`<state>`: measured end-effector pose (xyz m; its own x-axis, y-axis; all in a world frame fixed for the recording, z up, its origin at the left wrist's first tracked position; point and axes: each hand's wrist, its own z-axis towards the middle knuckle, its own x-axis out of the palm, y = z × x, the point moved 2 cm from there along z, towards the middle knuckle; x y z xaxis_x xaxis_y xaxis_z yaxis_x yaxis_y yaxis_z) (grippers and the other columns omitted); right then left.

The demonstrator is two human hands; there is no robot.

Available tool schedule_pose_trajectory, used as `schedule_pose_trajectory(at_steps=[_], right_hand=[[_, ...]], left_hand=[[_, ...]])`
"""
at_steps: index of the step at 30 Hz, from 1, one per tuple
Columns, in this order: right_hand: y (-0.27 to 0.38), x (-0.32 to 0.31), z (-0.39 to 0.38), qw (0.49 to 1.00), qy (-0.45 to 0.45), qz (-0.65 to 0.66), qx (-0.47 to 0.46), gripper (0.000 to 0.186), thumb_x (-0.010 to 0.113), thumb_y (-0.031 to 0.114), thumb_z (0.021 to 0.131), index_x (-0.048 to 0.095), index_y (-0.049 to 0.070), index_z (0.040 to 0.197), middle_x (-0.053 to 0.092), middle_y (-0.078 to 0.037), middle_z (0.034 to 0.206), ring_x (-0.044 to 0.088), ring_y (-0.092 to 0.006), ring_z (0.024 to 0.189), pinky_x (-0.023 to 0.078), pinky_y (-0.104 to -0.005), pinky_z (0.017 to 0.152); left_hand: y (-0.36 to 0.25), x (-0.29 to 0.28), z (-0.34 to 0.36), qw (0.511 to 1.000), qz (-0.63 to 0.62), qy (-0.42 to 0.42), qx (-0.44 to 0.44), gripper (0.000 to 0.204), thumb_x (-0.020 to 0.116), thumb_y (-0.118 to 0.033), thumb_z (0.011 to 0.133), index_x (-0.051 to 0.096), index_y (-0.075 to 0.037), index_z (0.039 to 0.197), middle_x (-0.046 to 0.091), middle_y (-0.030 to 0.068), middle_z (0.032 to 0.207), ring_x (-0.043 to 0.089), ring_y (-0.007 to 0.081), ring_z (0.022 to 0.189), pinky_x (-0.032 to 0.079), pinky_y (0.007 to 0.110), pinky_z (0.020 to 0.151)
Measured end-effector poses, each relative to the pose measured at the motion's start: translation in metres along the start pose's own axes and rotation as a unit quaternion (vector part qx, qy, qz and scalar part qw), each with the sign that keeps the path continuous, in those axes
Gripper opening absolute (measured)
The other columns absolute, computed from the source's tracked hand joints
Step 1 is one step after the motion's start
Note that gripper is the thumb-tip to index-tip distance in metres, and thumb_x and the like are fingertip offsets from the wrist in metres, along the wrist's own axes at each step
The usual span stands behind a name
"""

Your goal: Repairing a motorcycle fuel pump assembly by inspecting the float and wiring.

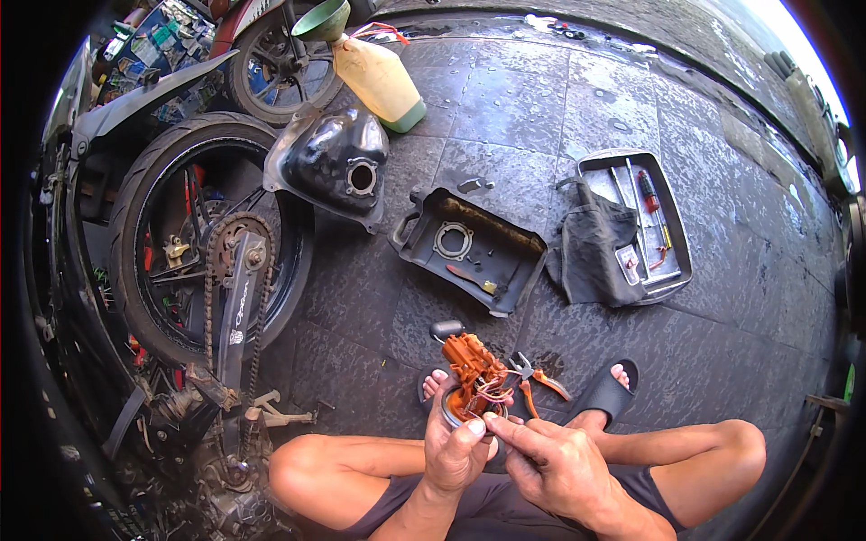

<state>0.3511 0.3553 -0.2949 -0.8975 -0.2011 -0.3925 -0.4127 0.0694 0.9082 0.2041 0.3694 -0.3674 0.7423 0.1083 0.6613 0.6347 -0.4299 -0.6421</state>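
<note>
Above my lap, my left hand [456,455] grips an orange-brown fuel pump [475,361] by its round metal-rimmed base. Thin wires run along the pump's side, and a dark float [446,329] sticks out near its top. My right hand [561,464] is closed, its thumb and forefinger pinched together at the edge of the base close to the wires. Whatever lies between those fingertips is too small to make out. Just beyond the right hand, pliers [534,383] with orange handles lie on the floor between my sandalled feet.
To the left stands a motorcycle with its rear wheel [135,261] and chain. Ahead are a black fuel tank [329,167], a yellowish jug [374,86] with a green funnel [322,20], and a black bin [505,293] holding a ring. A tool tray [683,261] and dark cloth [586,243] lie right.
</note>
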Motion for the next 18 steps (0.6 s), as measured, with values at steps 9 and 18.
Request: schedule_pose_trajectory(at_steps=[9, 18], right_hand=[[0.0010, -0.0078, 0.0020, 1.000, 0.019, 0.013, 0.002, 0.044, 0.065, -0.003, 0.076, 0.067, 0.005, 0.119, 0.065, -0.010, 0.074, 0.066, -0.0272, 0.063, 0.053, -0.0357, 0.058], [-0.0002, -0.0027, -0.0008, 1.000, 0.004, -0.001, 0.012, 0.041, 0.066, -0.002, 0.077, 0.068, 0.005, 0.118, 0.066, -0.011, 0.076, 0.067, -0.0277, 0.064, 0.054, -0.0357, 0.058]], left_hand=[[-0.0012, 0.0017, -0.0018, 1.000, 0.009, 0.007, -0.006, 0.070, 0.058, -0.008, 0.082, 0.027, 0.005, 0.143, 0.050, 0.0242, 0.129, 0.060, 0.0350, 0.113, 0.059, 0.047, 0.091], [0.0043, 0.0034, -0.0041, 1.000, 0.005, -0.012, 0.010, 0.066, 0.056, -0.007, 0.084, 0.028, 0.003, 0.143, 0.050, 0.0247, 0.130, 0.060, 0.0350, 0.113, 0.059, 0.047, 0.090]])
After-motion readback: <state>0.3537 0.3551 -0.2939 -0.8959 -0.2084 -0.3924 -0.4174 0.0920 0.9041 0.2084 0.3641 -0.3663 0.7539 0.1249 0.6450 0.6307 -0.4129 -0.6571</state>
